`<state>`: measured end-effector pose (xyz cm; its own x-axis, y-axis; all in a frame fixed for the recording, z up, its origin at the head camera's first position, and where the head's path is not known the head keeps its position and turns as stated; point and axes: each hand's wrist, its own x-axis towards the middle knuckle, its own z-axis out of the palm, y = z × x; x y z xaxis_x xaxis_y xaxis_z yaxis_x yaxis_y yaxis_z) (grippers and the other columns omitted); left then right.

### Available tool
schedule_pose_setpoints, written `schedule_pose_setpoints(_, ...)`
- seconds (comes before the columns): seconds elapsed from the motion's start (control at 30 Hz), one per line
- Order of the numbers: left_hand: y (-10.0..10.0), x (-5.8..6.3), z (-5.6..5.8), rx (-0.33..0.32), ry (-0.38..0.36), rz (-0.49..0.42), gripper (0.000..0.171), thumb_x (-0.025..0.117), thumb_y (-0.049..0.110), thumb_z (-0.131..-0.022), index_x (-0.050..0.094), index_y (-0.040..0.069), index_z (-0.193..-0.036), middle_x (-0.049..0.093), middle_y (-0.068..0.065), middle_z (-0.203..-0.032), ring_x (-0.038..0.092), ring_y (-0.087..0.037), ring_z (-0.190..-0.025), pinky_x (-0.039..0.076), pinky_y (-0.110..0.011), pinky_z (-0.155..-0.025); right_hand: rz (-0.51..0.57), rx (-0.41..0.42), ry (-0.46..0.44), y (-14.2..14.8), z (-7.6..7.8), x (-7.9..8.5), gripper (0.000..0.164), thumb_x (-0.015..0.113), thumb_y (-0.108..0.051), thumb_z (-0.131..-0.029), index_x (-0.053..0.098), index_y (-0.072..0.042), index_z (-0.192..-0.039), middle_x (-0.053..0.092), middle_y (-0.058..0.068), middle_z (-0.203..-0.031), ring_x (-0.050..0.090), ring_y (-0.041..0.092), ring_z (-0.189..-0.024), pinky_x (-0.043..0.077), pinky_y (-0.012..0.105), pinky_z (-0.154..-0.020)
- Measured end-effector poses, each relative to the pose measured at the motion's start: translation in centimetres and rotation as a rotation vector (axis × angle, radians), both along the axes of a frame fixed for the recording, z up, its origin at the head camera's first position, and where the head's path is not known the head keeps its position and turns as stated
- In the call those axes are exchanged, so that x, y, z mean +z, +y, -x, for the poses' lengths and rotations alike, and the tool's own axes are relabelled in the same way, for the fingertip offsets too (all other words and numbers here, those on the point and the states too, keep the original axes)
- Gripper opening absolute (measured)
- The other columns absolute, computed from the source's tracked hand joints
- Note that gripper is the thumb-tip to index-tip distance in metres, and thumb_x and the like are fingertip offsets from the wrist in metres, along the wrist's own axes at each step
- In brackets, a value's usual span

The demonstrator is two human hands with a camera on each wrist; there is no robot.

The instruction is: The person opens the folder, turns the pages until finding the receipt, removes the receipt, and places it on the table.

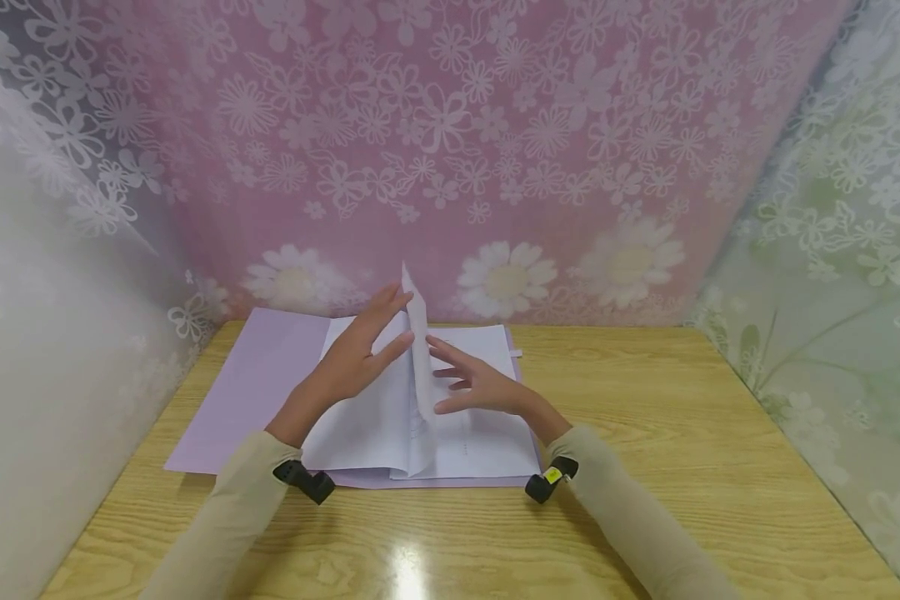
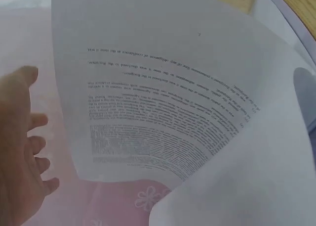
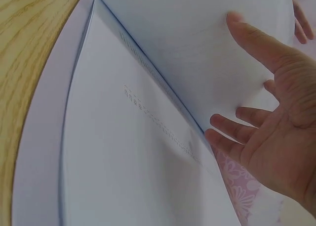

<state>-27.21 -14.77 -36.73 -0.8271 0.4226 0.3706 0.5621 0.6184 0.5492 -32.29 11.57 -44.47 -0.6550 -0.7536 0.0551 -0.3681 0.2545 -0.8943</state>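
Observation:
A lilac folder lies spread on the table with printed paper sheets inside. One sheet stands upright near the middle, between the two hands; the left wrist view shows its printed face curving. To the left of that sheet is my left hand, its fingers slightly bent, and a gap shows between fingertips and paper in the left wrist view. My right hand is on the other side with fingers spread and relaxed, fingertips close to the sheet's blank-looking face. Neither hand grips anything.
The wooden table extends to the right of the folder and in front of it. A pink flowered backdrop rises behind the table, with pale flowered sheets at both sides. A small white tab sticks out at the folder's right edge.

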Motion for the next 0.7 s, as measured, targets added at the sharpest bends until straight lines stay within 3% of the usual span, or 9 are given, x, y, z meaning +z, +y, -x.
schedule_pose_setpoints(0.13,0.4,0.7,0.0,-0.042,0.008,0.065,0.065,0.044,0.057,-0.105,0.035,0.026,-0.16,0.013,0.001,-0.173,-0.002,-0.025,-0.161,0.011,-0.066,-0.125,-0.006,-0.004,-0.009,-0.2,-0.1,0.1,0.105,0.084,-0.023,-0.086,0.014,-0.047,-0.161,0.019,-0.001,-0.171,0.039,0.036,-0.15,0.041,0.055,-0.116)
schedule_pose_setpoints(0.27,0.2,0.6,-0.3,-0.045,-0.037,0.101,0.062,0.048,0.056,-0.104,0.043,0.024,-0.157,0.02,0.001,-0.171,0.0,-0.026,-0.161,0.012,-0.064,-0.125,-0.008,-0.003,-0.008,-0.3,-0.2,0.2,0.106,0.084,-0.024,-0.086,0.014,-0.042,-0.163,0.021,0.003,-0.171,0.04,0.035,-0.149,0.042,0.054,-0.116)
schedule_pose_setpoints(0.7,-2.0,-1.7,-0.7,-0.01,-0.187,0.164,0.063,0.061,0.049,-0.099,0.049,0.017,-0.153,0.024,-0.003,-0.17,0.016,-0.029,-0.159,0.027,-0.062,-0.121,-0.035,-0.046,-0.005,0.2,0.4,0.7,0.104,0.085,-0.023,-0.086,0.018,-0.037,-0.164,0.031,0.006,-0.167,0.046,0.032,-0.146,0.046,0.052,-0.113)
